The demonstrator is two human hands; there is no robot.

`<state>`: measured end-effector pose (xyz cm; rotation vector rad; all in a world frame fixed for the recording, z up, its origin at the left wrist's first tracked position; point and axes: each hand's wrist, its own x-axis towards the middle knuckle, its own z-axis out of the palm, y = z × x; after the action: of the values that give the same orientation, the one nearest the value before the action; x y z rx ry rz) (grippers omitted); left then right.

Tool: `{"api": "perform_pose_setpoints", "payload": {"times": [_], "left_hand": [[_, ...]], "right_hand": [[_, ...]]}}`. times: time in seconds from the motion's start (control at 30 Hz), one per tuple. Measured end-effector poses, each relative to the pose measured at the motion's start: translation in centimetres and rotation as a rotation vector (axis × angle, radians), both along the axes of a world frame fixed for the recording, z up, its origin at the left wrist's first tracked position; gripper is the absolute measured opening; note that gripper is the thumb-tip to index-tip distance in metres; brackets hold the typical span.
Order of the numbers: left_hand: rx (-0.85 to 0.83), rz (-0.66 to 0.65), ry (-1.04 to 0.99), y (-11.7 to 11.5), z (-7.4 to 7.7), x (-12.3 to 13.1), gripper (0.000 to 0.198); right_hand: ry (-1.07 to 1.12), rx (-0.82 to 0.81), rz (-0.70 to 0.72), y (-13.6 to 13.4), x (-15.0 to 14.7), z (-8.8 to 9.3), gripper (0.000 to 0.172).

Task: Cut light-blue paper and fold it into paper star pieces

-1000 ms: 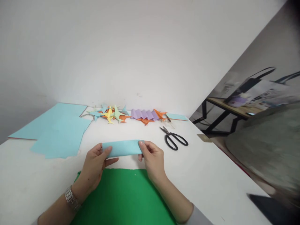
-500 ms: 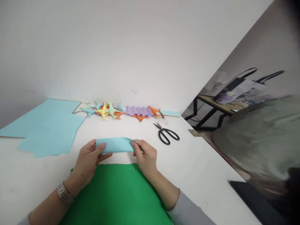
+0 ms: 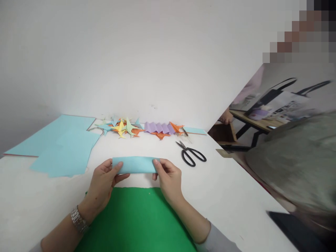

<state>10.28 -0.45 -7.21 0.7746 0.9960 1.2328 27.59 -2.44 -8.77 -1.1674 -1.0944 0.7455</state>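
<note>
A light blue strip of paper [image 3: 137,165] is held level above the front of the white table. My left hand [image 3: 104,180] pinches its left end, thumb on the near face and fingers behind. At the right end my right hand [image 3: 169,178] grips it the same way, with the thumb flat on the paper. Below both hands lies a green sheet or mat [image 3: 136,220]. Black-handled scissors [image 3: 189,154] rest on the table to the right of my right hand, blades slightly apart. Fingers behind the strip are partly hidden.
Light blue paper sheets [image 3: 69,148] lie at the left. Along the wall sit folded paper shapes [image 3: 122,127] in several colours, a pleated purple paper [image 3: 159,128] and a blue strip [image 3: 195,131]. Beyond the table's right edge are a bag [image 3: 283,101] and a person in the background.
My right thumb has moved from the strip's edge to lie flat on its face, and the strip's curled right end is now flatter. The view has shifted slightly.
</note>
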Motion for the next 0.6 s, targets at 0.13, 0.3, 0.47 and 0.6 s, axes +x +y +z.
{"api": "perform_pose_setpoints", "payload": {"times": [0.13, 0.3, 0.47, 0.6], "left_hand": [[0.003, 0.001, 0.013, 0.06, -0.18, -0.04, 0.017], [0.02, 0.001, 0.019, 0.18, -0.25, -0.07, 0.013], [0.012, -0.011, 0.035, 0.03, -0.07, -0.07, 0.012], [0.031, -0.001, 0.026, -0.09, -0.09, -0.06, 0.014]], "right_hand": [[0.08, -0.03, 0.035, 0.2, 0.02, -0.09, 0.022], [0.146, -0.035, 0.063, 0.46, 0.12, -0.53, 0.023], [0.167, -0.051, 0.063, 0.51, 0.05, -0.58, 0.024], [0.146, -0.064, 0.046, 0.55, 0.02, -0.67, 0.027]]}}
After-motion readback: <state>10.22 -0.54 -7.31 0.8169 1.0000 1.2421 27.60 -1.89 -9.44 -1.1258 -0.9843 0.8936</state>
